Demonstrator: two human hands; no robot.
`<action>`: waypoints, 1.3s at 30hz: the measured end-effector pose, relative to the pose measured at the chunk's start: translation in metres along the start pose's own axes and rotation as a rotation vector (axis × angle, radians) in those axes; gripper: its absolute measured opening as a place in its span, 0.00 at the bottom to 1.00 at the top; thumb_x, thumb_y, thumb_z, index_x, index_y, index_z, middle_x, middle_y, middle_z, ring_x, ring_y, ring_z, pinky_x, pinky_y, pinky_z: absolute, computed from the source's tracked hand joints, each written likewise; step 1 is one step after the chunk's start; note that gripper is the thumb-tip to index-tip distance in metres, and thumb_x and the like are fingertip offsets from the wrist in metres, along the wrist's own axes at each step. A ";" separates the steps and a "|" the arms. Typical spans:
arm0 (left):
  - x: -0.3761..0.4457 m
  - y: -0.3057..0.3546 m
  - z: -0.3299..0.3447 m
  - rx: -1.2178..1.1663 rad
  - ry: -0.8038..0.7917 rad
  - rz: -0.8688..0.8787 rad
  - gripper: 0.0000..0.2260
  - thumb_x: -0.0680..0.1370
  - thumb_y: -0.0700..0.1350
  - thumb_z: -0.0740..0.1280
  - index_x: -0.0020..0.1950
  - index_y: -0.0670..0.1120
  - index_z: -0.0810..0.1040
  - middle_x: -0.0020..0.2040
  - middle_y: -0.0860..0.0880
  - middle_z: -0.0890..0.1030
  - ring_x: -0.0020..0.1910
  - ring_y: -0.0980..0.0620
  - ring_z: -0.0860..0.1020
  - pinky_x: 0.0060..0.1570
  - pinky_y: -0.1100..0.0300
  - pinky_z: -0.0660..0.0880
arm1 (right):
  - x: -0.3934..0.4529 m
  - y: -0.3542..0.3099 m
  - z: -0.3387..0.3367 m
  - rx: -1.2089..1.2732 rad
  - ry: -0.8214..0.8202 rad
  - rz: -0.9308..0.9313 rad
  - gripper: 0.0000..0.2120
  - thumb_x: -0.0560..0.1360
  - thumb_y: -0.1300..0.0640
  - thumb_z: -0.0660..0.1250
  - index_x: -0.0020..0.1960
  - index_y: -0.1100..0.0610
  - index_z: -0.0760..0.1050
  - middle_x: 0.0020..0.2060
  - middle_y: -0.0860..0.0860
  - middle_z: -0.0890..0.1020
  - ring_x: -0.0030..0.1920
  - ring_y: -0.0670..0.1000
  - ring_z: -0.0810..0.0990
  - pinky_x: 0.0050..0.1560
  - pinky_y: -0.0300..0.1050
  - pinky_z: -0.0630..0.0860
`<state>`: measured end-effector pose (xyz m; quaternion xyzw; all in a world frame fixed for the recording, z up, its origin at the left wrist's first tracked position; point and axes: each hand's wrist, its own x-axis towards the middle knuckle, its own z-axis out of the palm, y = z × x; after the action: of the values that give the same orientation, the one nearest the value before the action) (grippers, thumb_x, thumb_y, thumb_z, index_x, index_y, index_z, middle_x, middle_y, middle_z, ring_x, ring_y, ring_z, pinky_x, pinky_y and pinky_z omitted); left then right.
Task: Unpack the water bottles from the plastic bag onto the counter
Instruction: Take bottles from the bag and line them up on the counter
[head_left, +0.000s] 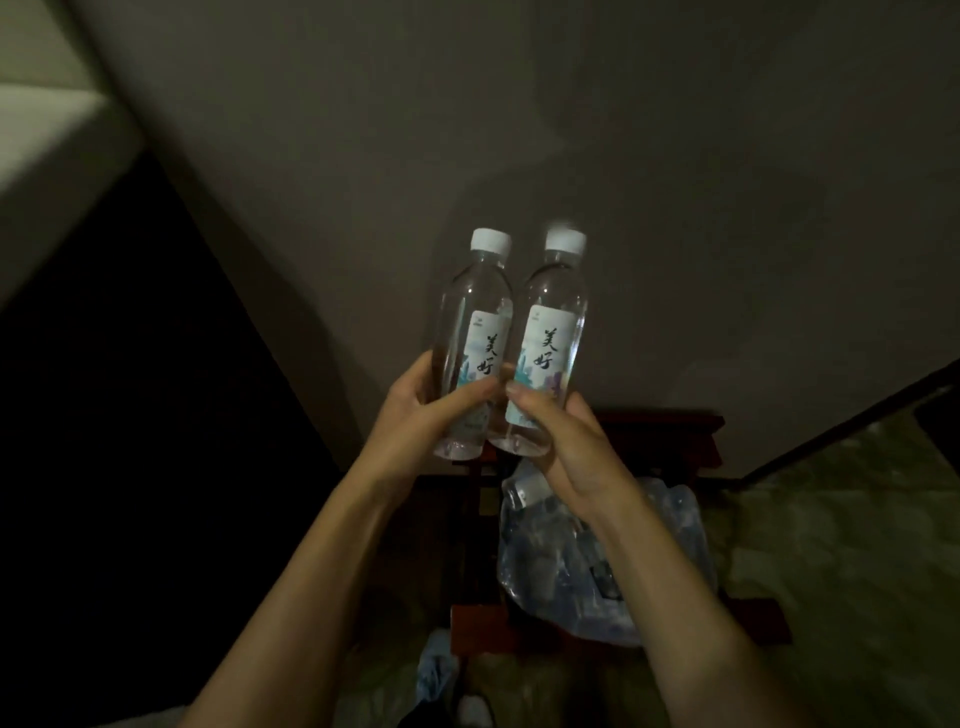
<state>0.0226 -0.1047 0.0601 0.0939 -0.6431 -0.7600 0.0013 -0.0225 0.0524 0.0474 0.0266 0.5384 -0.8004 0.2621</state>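
Two clear water bottles with white caps and pale labels are held up side by side in front of a grey wall. My left hand (426, 410) grips the left bottle (470, 312) around its lower half. My right hand (561, 441) grips the right bottle (553, 322) near its base. The bottles touch each other. Below my right wrist lies a translucent bluish plastic bag (670, 535) with more bottles inside; one cap (524, 491) pokes out at its top left.
The bag rests on a dark red-brown wooden piece of furniture (670, 426) against the wall. A greenish patterned surface (831, 519) lies to the right, with a dark bar (852, 415) slanting above it. Dark floor fills the left side. The scene is dim.
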 end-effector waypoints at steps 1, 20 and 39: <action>-0.008 0.009 -0.002 0.043 0.018 0.043 0.21 0.69 0.52 0.78 0.59 0.54 0.79 0.55 0.51 0.85 0.53 0.50 0.85 0.45 0.60 0.81 | -0.004 0.000 0.006 0.001 -0.022 -0.031 0.32 0.66 0.53 0.76 0.67 0.56 0.71 0.56 0.54 0.84 0.56 0.54 0.84 0.54 0.54 0.81; -0.109 0.144 -0.114 0.264 0.340 0.394 0.25 0.64 0.50 0.79 0.57 0.48 0.76 0.49 0.49 0.84 0.48 0.54 0.84 0.47 0.55 0.82 | -0.046 -0.027 0.192 -0.112 -0.228 -0.577 0.19 0.68 0.66 0.72 0.56 0.55 0.73 0.45 0.51 0.87 0.46 0.50 0.86 0.42 0.40 0.81; -0.187 0.226 -0.319 0.464 0.401 0.437 0.25 0.69 0.49 0.77 0.66 0.53 0.77 0.59 0.52 0.80 0.57 0.56 0.78 0.55 0.53 0.79 | -0.059 0.007 0.402 -0.402 -0.286 -0.606 0.25 0.66 0.63 0.77 0.62 0.56 0.77 0.52 0.51 0.86 0.52 0.48 0.85 0.46 0.39 0.80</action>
<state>0.2256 -0.4324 0.2582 0.0992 -0.7899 -0.5425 0.2683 0.1281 -0.2785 0.2288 -0.2973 0.6259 -0.7158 0.0861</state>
